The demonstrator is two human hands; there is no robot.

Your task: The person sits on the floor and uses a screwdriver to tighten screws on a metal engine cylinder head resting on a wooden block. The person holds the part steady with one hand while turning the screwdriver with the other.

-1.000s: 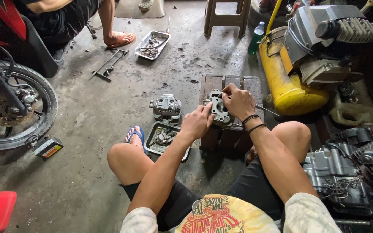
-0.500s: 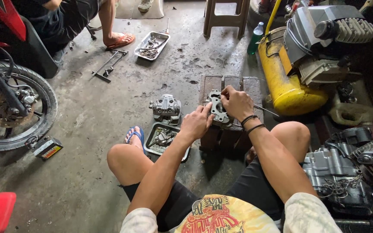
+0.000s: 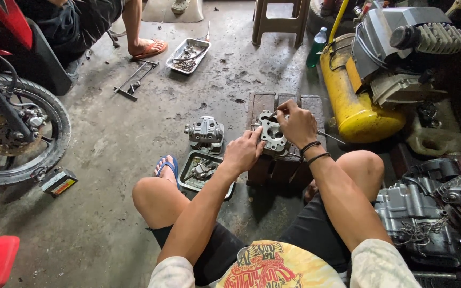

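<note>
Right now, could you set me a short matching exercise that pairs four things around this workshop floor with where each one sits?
Things:
1. grey engine part
2. yellow air tank
3. green bottle
4. blue sandal

Places:
A. on the floor beside the near metal tray
B. on the low wooden stand, held by the left hand and right hand
C. by the plastic stool
D. right of the wooden stand

Pairs: 1-B, 2-D, 3-C, 4-A

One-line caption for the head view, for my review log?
Seated on a workshop floor, a person steadies a metal engine part on a wooden block with the left hand while the right hand works a thin tool on it.
</note>
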